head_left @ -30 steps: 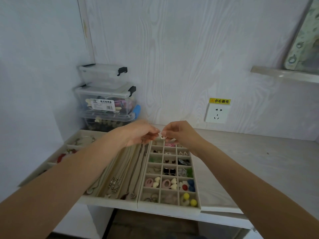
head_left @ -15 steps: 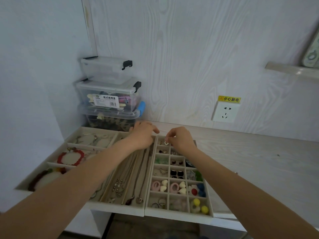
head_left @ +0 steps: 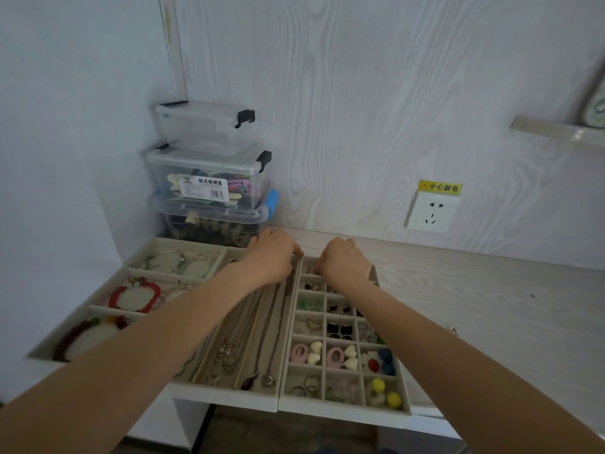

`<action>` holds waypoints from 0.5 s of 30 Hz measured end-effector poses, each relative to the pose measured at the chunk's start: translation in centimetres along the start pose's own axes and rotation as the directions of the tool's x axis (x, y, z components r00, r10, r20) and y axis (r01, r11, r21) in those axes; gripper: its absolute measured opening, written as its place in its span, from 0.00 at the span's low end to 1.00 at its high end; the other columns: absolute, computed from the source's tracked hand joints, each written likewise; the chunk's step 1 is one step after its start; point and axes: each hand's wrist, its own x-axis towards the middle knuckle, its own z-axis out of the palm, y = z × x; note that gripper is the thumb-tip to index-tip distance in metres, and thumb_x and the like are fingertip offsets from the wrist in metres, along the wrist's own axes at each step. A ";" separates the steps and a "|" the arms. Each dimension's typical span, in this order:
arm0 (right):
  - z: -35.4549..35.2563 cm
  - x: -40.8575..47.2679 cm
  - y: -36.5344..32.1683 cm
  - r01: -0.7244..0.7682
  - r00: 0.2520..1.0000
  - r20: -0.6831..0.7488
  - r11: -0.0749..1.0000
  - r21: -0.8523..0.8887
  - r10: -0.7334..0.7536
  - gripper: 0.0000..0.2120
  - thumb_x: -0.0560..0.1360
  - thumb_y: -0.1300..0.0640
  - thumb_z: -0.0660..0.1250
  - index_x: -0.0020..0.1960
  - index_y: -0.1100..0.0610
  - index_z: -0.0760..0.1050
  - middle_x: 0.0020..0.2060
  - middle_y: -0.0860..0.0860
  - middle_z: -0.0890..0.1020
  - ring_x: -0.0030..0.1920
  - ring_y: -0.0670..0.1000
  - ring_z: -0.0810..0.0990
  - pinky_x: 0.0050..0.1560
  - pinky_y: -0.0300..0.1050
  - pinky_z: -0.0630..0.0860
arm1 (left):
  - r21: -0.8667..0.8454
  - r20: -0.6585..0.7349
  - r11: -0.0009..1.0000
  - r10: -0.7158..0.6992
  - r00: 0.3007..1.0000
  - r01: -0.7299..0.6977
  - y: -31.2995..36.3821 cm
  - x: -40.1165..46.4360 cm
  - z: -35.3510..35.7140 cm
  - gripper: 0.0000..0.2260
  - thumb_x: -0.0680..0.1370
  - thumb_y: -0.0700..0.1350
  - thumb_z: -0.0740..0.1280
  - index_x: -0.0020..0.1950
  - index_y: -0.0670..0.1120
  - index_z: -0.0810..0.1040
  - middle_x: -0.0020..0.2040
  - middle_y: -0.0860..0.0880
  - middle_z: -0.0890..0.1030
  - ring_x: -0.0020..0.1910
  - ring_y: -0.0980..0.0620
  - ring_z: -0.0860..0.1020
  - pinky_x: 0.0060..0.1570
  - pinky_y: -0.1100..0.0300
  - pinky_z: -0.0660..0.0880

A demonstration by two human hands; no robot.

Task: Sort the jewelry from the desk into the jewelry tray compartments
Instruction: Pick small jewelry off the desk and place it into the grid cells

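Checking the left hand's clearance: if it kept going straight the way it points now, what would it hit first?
Probably the bottom clear storage box of the stack just beyond the left hand, which points away along the necklace tray; depth is hard to judge.

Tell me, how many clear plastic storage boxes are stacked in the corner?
3. The smallest box sits on top, the labelled middle box beneath it, and the bottom box rests on the desk. Nothing suggests more behind.

The light is soft and even, slightly bluish, with only weak shadows. Wide-angle distortion bends the edges, and fine details look a little blurred.
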 end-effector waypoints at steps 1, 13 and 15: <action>-0.1 0.0 0.0 0.004 1.000 0.003 1.000 -0.010 -0.004 0.10 0.76 0.62 0.65 0.57 0.58 0.75 0.57 0.56 0.72 0.55 0.55 0.75 0.45 0.45 0.69 | 0.001 0.001 1.000 0.002 1.000 -0.002 0.0 0.0 0.0 0.21 0.77 0.37 0.62 0.67 0.54 0.73 0.69 0.47 0.68 0.70 0.46 0.60 0.68 0.48 0.60; -1.0 -0.2 -0.4 0.037 0.998 0.060 0.996 -0.079 -0.033 0.08 0.76 0.64 0.63 0.55 0.60 0.73 0.56 0.56 0.73 0.53 0.55 0.76 0.45 0.45 0.69 | 0.041 0.044 0.999 0.012 0.999 -0.014 0.1 -0.6 -0.1 0.24 0.77 0.35 0.60 0.70 0.54 0.68 0.70 0.46 0.66 0.70 0.45 0.60 0.68 0.47 0.59; -1.0 -0.3 -0.5 0.055 0.997 0.059 0.993 -0.104 -0.049 0.08 0.76 0.64 0.63 0.54 0.59 0.73 0.56 0.55 0.73 0.52 0.55 0.76 0.44 0.44 0.69 | 0.050 0.056 0.999 0.011 0.998 -0.014 0.0 -0.7 -0.1 0.26 0.76 0.34 0.59 0.71 0.55 0.67 0.71 0.46 0.65 0.70 0.45 0.60 0.68 0.47 0.59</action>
